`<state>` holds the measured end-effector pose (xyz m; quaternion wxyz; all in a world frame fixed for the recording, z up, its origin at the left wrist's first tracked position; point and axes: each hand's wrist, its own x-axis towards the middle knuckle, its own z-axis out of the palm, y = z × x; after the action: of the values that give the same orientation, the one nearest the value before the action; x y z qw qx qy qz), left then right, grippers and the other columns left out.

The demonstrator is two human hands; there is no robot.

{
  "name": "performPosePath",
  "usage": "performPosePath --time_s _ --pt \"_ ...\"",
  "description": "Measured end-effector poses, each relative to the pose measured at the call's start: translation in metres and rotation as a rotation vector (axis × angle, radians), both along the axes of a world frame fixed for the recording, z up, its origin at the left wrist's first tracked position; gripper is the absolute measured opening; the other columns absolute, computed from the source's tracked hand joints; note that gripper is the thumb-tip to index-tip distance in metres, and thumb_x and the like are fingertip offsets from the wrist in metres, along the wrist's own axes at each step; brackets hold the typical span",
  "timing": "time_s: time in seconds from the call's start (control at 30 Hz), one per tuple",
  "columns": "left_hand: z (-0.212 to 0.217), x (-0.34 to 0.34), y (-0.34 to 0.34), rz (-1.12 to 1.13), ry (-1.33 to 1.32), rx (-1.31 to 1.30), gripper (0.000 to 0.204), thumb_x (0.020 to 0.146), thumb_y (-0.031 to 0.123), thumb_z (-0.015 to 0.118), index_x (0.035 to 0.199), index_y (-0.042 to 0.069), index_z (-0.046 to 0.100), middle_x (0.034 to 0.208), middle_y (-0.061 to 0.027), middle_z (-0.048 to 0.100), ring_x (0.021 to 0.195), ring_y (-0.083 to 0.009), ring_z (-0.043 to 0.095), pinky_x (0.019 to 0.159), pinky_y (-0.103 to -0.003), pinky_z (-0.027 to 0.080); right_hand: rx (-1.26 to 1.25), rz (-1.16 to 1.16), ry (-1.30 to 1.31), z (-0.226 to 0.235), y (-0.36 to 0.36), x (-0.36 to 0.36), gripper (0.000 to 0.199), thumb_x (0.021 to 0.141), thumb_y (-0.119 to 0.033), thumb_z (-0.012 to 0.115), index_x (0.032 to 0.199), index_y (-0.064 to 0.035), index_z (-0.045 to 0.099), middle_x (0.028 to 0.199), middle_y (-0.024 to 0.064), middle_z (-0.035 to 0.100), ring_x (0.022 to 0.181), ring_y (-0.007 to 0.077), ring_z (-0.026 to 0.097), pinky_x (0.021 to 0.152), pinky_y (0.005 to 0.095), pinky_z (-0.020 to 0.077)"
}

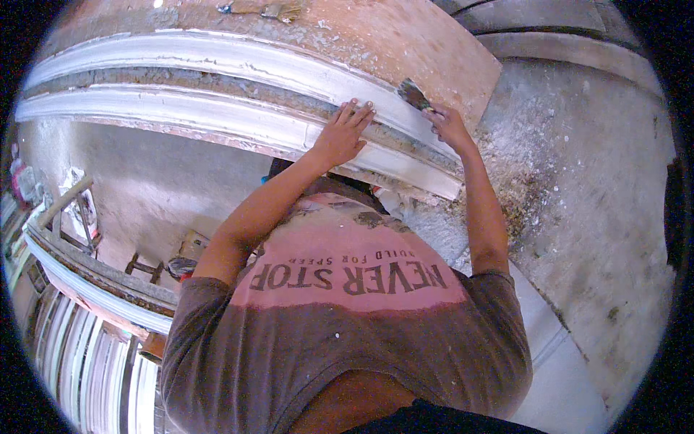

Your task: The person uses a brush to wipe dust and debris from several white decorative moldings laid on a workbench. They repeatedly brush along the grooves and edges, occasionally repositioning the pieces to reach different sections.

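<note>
Two long white plaster-like mouldings (217,54) lie side by side across the board in front of me, with a rough grey-brown gap between them. My left hand (344,134) lies on the nearer moulding (238,108), its fingers stretched over the gap onto the farther one. In my right hand (450,129) is a putty knife (413,94), its dark wide blade pointing away and to the left over the farther moulding's outer edge. The fingers wrap round its handle, which is mostly hidden.
A brush (282,10) lies on the brownish board (405,43) among pale flakes. White crumbs and debris (517,173) cover the concrete floor at the right. Stacked white strips (79,362) and a wooden frame (69,210) stand at the lower left.
</note>
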<state>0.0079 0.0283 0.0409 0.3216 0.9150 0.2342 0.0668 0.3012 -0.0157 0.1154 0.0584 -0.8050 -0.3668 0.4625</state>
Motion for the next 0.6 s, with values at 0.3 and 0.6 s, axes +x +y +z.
performPosePath --time_s 0.3,0.6 --pt "0.013 -0.026 0.047 0.963 -0.752 -0.891 0.031 0.102 0.026 0.034 0.119 0.006 0.049 0.111 -0.0089 0.054 0.103 -0.0181 0.053 0.093 -0.038 0.043 0.63 0.278 0.018 -0.047 0.158 -0.209 0.035 0.084 -0.027 0.068 0.11 -0.003 0.068 0.094 0.0225 0.065 0.091 0.0334 0.065 0.081 0.0434 0.0503" --pt "0.039 -0.006 0.095 0.635 -0.391 -1.131 0.019 0.1 0.021 0.05 0.106 0.004 0.057 0.094 -0.0047 0.062 0.081 -0.0144 0.059 0.07 -0.03 0.049 0.788 0.044 -0.115 -0.007 0.03 -0.184 0.05 0.082 -0.015 0.069 0.13 -0.0084 0.055 0.128 0.0198 0.049 0.119 0.0348 0.051 0.1 0.039 0.0443"
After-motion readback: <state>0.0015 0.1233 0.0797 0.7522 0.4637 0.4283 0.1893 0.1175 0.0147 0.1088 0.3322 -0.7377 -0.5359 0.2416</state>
